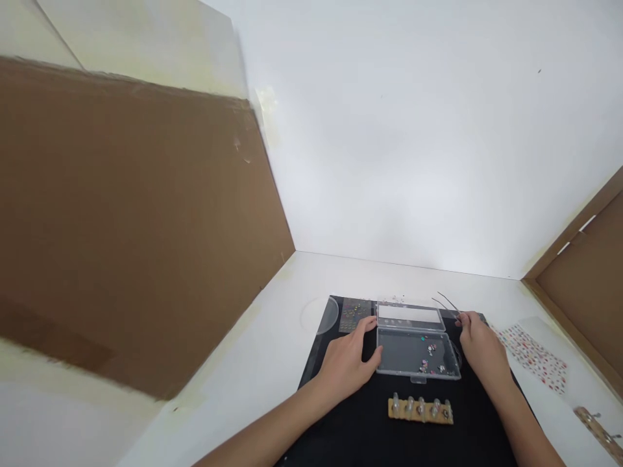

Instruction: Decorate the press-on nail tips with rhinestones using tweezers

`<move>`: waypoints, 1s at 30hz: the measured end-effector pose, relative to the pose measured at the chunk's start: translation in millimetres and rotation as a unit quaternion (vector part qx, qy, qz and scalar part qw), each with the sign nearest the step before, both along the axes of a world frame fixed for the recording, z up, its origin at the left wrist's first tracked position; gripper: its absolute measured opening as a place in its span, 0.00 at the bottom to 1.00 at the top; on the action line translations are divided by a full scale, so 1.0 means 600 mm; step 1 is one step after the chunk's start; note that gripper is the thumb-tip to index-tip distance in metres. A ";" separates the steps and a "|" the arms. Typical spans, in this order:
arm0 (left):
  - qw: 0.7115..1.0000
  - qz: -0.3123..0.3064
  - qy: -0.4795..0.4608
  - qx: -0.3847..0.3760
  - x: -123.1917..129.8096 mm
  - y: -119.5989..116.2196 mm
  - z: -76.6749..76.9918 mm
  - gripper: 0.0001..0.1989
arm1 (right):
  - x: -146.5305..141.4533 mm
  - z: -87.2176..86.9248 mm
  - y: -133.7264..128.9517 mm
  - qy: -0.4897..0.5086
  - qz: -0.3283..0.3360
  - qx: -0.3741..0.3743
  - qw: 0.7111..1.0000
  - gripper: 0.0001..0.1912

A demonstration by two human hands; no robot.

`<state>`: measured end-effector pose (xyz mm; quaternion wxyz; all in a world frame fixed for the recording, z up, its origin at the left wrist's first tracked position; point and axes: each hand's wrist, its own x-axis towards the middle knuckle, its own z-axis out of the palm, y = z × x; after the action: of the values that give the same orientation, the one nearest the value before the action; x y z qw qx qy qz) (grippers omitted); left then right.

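Observation:
A clear hinged plastic case [399, 350] lies with its lid raised on a black mat [355, 421]. Small coloured and silvery nail gems [424, 366] are scattered inside, mostly to its right. My left hand [346, 363] is at the case's left side, thumb and fingers spread apart and touching its edge. In my right hand [481, 340], pinched between thumb and fingers, is a pair of tweezers [445, 303], tips pointing up and left behind the case. In front of the case lies a tan strip [421, 418] bearing several clear nail tips with decorations.
A sticker sheet [533, 357] with small red designs lies right of the mat. A second wooden strip [598, 431] stands at the far right. A clear round disc [318, 316] and a gem sheet [354, 311] sit back left. Brown cardboard panels [136, 214] and white walls enclose the table.

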<state>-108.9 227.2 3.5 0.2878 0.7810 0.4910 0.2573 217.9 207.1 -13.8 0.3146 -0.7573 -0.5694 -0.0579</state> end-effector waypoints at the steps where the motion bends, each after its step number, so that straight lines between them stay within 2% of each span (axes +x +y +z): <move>1: 1.000 -0.001 -0.003 -0.004 0.000 0.001 0.001 0.28 | 0.002 -0.007 0.002 0.019 -0.001 -0.019 1.000 0.16; 5: 0.999 0.001 -0.036 -0.034 -0.003 0.002 0.007 0.28 | -0.003 -0.022 0.007 0.092 0.018 -0.062 0.994 0.15; 10: 0.984 0.003 -0.169 -0.061 -0.002 0.005 -0.006 0.26 | -0.017 -0.015 0.008 0.166 0.047 -0.062 0.983 0.16; 12: 0.966 -0.003 -0.246 -0.086 0.002 0.008 -0.020 0.25 | -0.021 -0.009 0.008 0.191 0.049 -0.056 0.979 0.17; 14: 0.935 -0.013 -0.331 -0.127 0.006 0.012 -0.033 0.26 | -0.026 -0.003 0.007 0.213 0.049 -0.048 0.975 0.20; 18: 0.863 -0.021 -0.451 -0.225 0.007 0.020 -0.042 0.40 | -0.041 0.006 0.004 0.242 0.051 -0.024 0.969 0.27; 21: 0.828 -0.037 -0.482 -0.285 0.001 0.023 -0.033 0.54 | -0.051 0.009 0.003 0.255 0.059 -0.007 0.965 0.29; 23: 0.812 -0.043 -0.489 -0.316 -0.003 0.025 -0.026 0.58 | -0.055 0.009 0.003 0.262 0.063 0.000 0.963 0.28; 26: 0.795 -0.038 -0.493 -0.351 -0.007 0.027 -0.019 0.59 | -0.055 0.008 0.003 0.270 0.065 0.003 0.961 0.24; 30: 0.783 -0.029 -0.492 -0.379 -0.008 0.031 -0.018 0.54 | -0.053 0.006 0.004 0.276 0.069 0.003 0.959 0.21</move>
<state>-113.4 245.6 -7.4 0.7706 0.3903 0.3178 0.3910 186.4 209.4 -10.1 0.4652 -0.7017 -0.5111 0.1730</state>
